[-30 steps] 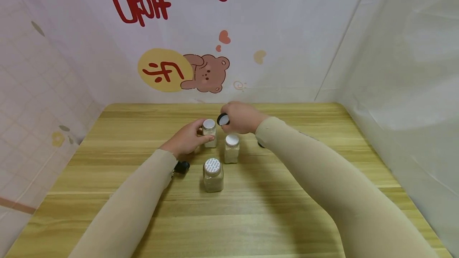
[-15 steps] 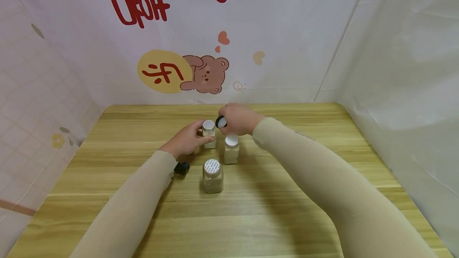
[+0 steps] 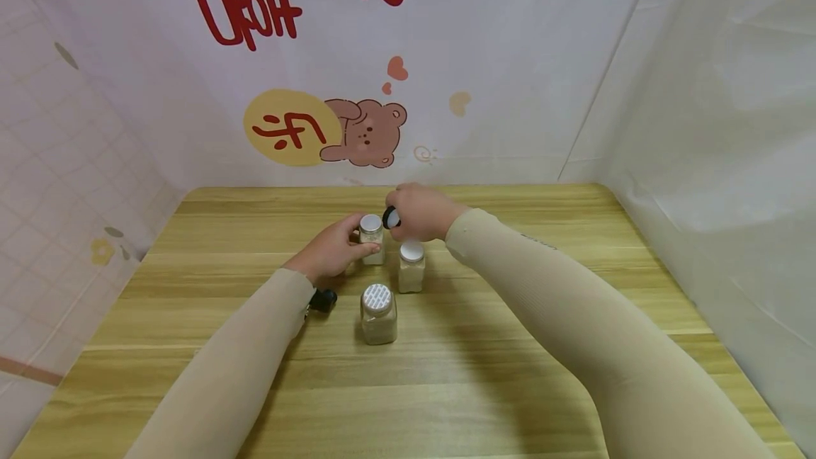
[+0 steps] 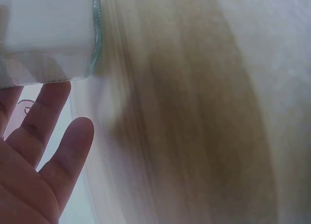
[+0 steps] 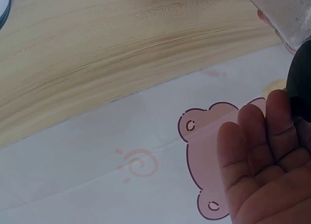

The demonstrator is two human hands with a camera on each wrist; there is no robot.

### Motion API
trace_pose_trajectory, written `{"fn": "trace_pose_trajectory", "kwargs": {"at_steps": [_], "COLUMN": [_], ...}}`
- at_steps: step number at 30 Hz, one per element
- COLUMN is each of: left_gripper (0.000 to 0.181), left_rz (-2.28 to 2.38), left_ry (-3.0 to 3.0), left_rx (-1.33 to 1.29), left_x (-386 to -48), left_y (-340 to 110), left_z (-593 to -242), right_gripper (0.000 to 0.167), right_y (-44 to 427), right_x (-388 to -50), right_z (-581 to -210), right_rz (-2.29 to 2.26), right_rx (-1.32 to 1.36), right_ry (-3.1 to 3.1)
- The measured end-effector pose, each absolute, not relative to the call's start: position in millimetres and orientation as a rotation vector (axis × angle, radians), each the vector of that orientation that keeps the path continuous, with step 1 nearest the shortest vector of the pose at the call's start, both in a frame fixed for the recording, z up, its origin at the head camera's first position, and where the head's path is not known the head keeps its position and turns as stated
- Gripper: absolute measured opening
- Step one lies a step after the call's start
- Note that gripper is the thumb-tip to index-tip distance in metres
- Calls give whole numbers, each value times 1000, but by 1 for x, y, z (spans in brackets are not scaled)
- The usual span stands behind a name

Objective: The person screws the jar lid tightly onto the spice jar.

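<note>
My left hand (image 3: 331,250) grips a small square glass jar (image 3: 374,256) of pale contents around its side, thumb in front. The jar stands upright on the table, its round white top uncovered. In the left wrist view the pale-filled jar (image 4: 48,34) lies against the fingertips (image 4: 58,90). My right hand (image 3: 421,212) pinches a black screw lid (image 3: 389,218) with a white inner face, tilted beside the jar's mouth and apart from it. In the right wrist view the dark lid (image 5: 301,78) is partly cut off, with the fingers (image 5: 252,127) beside it.
A second white-topped jar (image 3: 411,276) stands just in front of my right hand. Closer to me is a wider jar (image 3: 380,328) with a patterned white seal. A black object (image 3: 323,300) shows by my left cuff. The wall (image 3: 510,91) rises behind the wooden table (image 3: 408,402).
My right hand has moved slightly left, bringing the black lid closer to the jar and turning it more edge-on. The left hand and the jars keep their places.
</note>
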State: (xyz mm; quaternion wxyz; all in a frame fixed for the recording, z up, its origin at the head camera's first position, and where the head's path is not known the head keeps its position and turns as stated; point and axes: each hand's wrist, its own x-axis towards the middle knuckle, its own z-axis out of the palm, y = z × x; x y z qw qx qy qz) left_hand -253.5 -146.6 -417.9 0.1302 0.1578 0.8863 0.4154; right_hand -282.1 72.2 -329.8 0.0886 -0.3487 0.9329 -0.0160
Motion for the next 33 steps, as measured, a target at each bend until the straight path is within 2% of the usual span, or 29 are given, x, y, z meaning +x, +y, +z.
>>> {"fn": "trace_pose_trajectory", "kwargs": {"at_steps": [6,21,33], "left_gripper": [58,57,58], "left_rz": [1201,1206,1191], "left_ry": [2570,2558,2551], "left_rx": [447,449,445], "left_x": [-255,-252,-252], "left_y": [-147,-146,-147], "left_z": [-418,-416,-416], "right_gripper": [45,45,41], "right_y": [70,66,63], "right_x": [-281,-282,-280], "right_z": [-328,-327,-327], "right_rz": [-46,-95,-47], "right_rx": [-1027,-1026,-1036], "right_ry": [2766,2778,2776]}}
